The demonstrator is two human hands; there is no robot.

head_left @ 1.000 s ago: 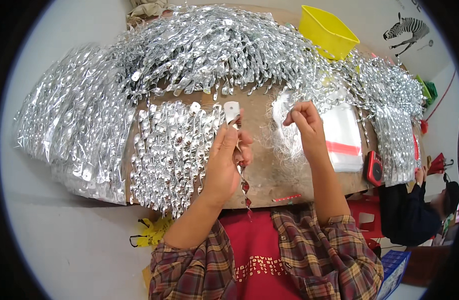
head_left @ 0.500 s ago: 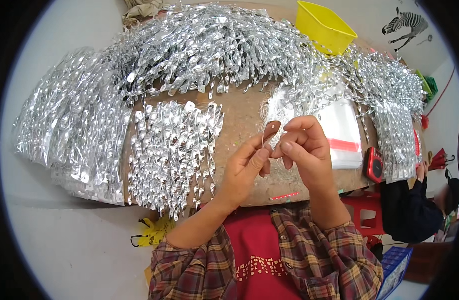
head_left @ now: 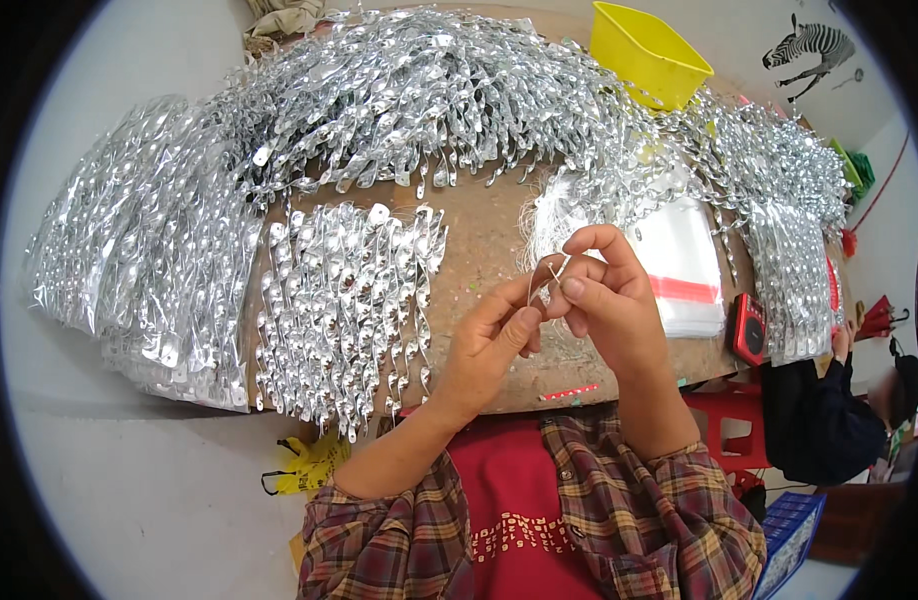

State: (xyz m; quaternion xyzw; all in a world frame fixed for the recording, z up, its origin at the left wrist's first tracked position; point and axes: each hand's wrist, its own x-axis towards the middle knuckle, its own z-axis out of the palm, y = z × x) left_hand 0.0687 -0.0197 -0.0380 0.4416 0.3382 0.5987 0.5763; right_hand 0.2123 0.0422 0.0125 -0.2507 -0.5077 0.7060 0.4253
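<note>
Over the table's near side my two hands meet, fingertips close together. My left hand [head_left: 487,352] is closed in a pinch, and my right hand [head_left: 611,300] pinches beside it with its index finger raised and bent. Between them runs a thin white string [head_left: 551,270], its short end poking up by the right fingertips; the rest is partly hidden by fingers. Just beyond lies a bundle of white strings [head_left: 547,222]. To its right is a stack of clear plastic bags [head_left: 684,250] with a red band. Silver twisted spiral strips [head_left: 344,310] lie in rows left of my hands.
A large heap of silver spirals [head_left: 409,90] covers the table's far side. Bagged spirals [head_left: 149,250] lie at the left, more [head_left: 794,270] at the right. A yellow bin [head_left: 647,55] stands at the back; a red-and-black device [head_left: 748,330] sits near the right edge. Another person [head_left: 824,420] sits at right.
The right fingers have shifted slightly up and over the left fingertips. The string's short white end now shows above the pinch. Nothing on the table has moved.
</note>
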